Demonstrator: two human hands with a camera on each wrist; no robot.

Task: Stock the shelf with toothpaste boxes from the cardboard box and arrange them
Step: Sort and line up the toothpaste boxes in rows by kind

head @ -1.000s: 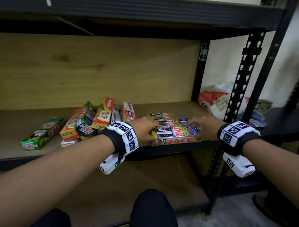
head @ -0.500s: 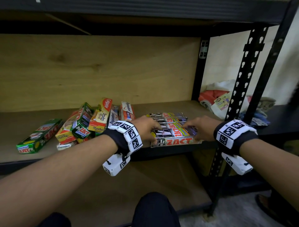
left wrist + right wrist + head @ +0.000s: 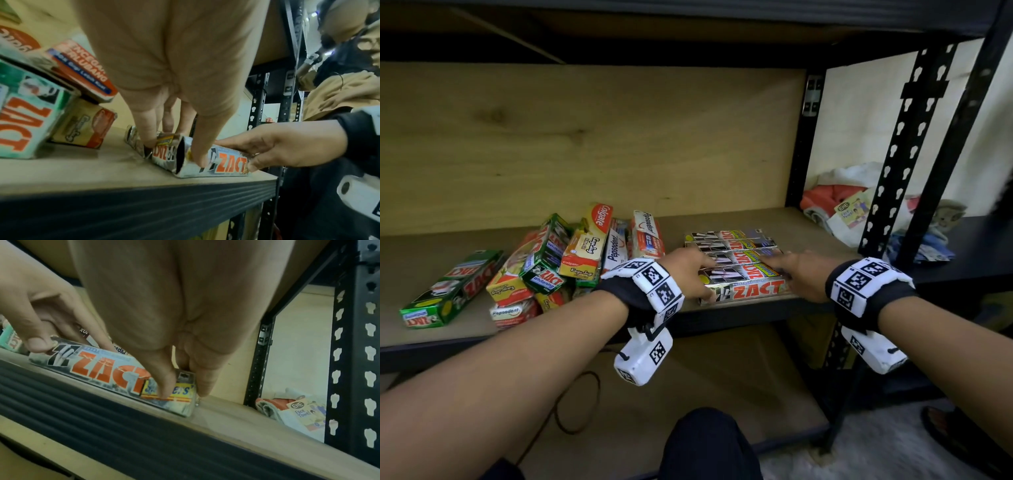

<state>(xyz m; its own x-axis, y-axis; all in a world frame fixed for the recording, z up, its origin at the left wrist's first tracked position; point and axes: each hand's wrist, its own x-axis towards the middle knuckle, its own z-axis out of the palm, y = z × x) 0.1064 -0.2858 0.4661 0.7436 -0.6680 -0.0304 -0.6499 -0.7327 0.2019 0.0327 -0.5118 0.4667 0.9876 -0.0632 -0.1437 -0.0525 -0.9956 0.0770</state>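
**Squaring the silver row**

You bracket the silver Zact boxes (image 3: 736,263) at the front of the shelf (image 3: 465,329): your left hand (image 3: 688,270) pinches the near box's left end, your right hand (image 3: 796,274) its right, likely to align the row. The mixed pile (image 3: 571,260) still lies jumbled left.

"zact" in orange on the front silver box (image 3: 748,289), again on the green box (image 3: 450,289) at left. "colgate" on a yellow box (image 3: 599,219); "pepsodent" on two white boxes (image 3: 647,236). "ene face towel" on a packet (image 3: 304,412) beyond the rack.
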